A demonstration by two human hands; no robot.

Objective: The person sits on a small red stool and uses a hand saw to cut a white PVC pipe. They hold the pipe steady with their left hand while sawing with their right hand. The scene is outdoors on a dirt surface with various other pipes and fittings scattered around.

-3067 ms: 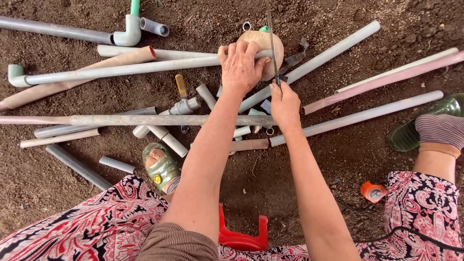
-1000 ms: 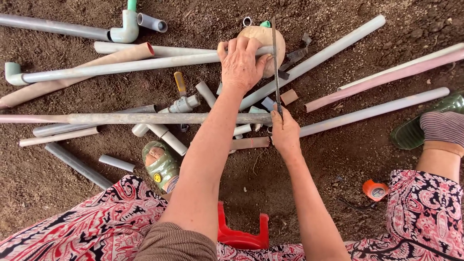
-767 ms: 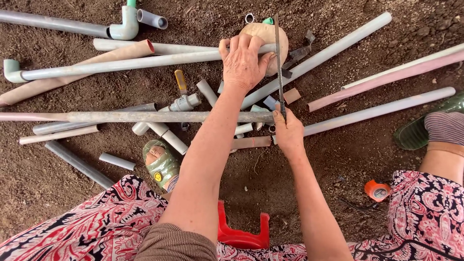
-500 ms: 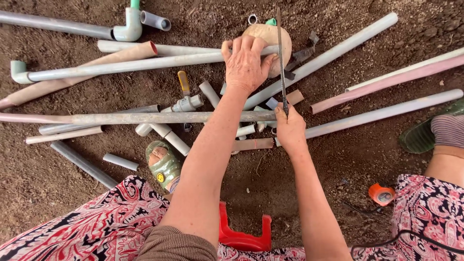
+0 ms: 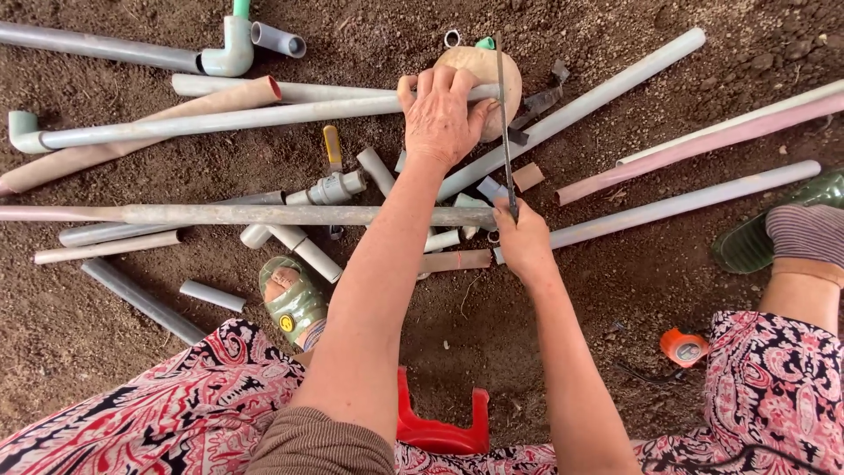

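Head view: we see the left hand [image 5: 444, 114] pressing a grey pipe [image 5: 264, 117] onto a round stone [image 5: 483, 75]. Right hand [image 5: 525, 239] fisted on a saw blade [image 5: 504, 114], probably crossing that pipe beside the stone.

- You get bright, even daylight with no glare.
- Soft shadows fall just under your arms and the pipes.
- Focus is sharp throughout; edges bend slightly.

Brown sleeve [image 5: 321, 444], paisley red-patterned skirt [image 5: 114, 413], green sandals [image 5: 293, 303], striped sock [image 5: 809, 233]
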